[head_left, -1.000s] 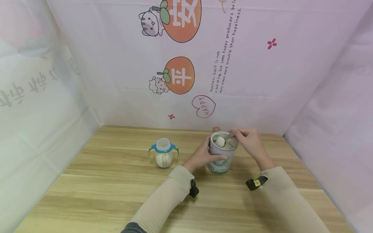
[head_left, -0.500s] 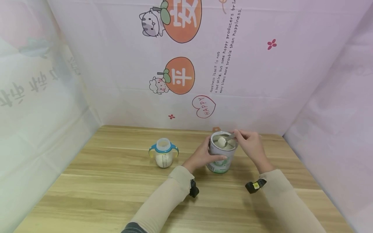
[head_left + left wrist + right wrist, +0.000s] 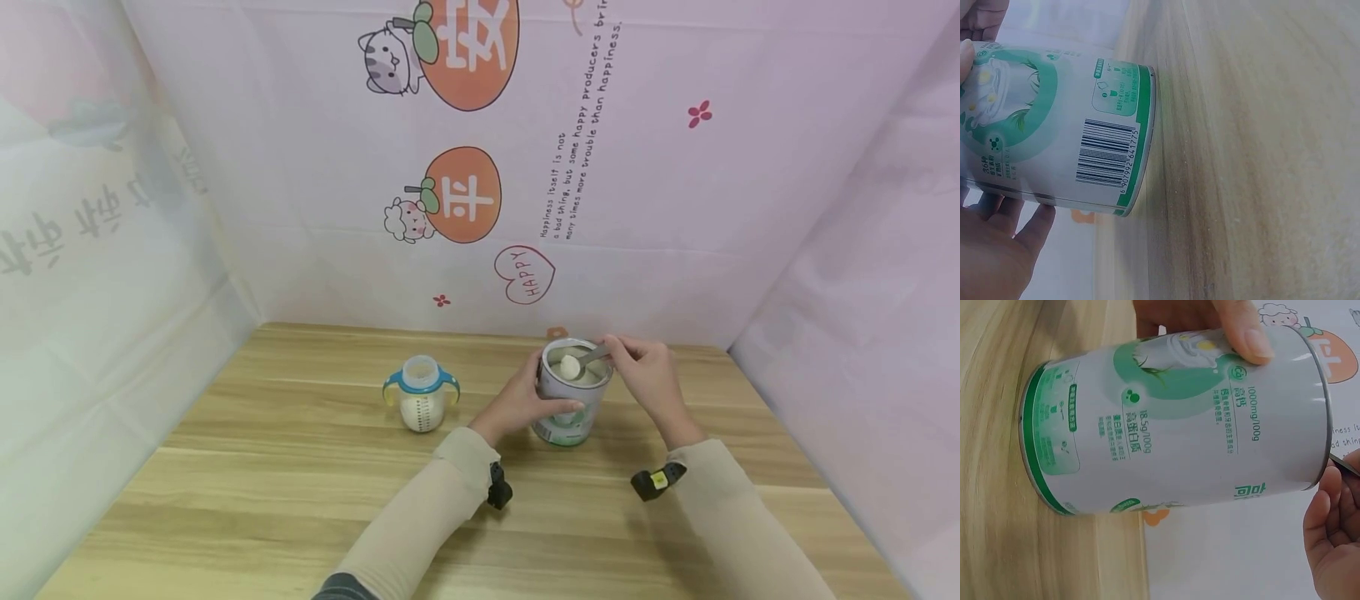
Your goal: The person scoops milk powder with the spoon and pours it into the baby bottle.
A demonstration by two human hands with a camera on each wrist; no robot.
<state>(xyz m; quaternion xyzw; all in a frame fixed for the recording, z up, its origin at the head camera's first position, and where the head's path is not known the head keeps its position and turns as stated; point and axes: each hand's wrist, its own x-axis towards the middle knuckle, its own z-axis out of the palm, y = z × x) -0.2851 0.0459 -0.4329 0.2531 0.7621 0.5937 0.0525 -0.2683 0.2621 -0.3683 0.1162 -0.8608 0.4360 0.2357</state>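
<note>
A white and green milk powder can (image 3: 573, 417) stands upright on the wooden table, its top uncovered and pale powder visible inside. My left hand (image 3: 521, 404) grips the can round its side, the thumb across the front; in the left wrist view its fingers (image 3: 1007, 234) lie against the can wall. Between thumb and fingers, my right hand (image 3: 648, 375) pinches the handle of a metal spoon (image 3: 596, 353) at the can's rim. The spoon's bowl bears a heaped lump of powder (image 3: 570, 367) within the can's mouth. In the right wrist view the right hand (image 3: 1338, 531) is beside the rim.
Left of the can stands a baby bottle (image 3: 422, 408) with a blue collar, two handles and white contents; its top is uncapped. A printed cloth (image 3: 637, 192) hangs behind the wooden table (image 3: 300, 475), with more cloth at both sides.
The right hand has shifted slightly right and down, and the spoon's angle has changed a little. The powder lump on it looks smaller and rounder. The left hand and can stay put.
</note>
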